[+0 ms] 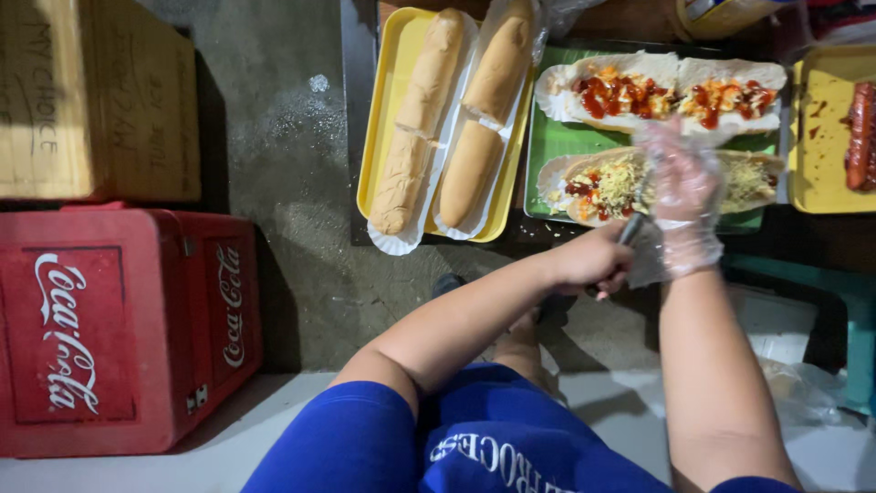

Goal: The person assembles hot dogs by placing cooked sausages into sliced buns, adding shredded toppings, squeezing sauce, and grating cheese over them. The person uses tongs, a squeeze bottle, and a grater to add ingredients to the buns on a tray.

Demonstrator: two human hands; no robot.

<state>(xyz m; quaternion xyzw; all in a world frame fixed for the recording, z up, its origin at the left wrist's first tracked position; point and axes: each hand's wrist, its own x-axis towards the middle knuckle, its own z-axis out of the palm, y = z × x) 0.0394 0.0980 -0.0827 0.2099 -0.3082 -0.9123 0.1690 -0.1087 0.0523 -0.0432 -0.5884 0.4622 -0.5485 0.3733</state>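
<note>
Left hand (pixel 591 260) is gripping a dark-handled metal utensil (pixel 630 228) w/ fingers curled; plastic-gloved right hand (pixel 684 205), fingers loosely spread, is pressing the cheese-topped split bun (pixel 607 183) on the green tray (pixel 557 141). Toppings are likely spilling off if pressed hard.

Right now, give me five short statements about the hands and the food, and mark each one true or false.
1. The right hand wears a clear plastic glove. True.
2. The left hand is gloved too. False: it is bare and grips a dark-handled utensil.
3. The two plain buns lie on a yellow tray. True.
4. The green tray holds plain buns. False: both its buns carry toppings and red sauce.
5. The red cooler sits on the table. False: it stands on the floor at the left.
</note>
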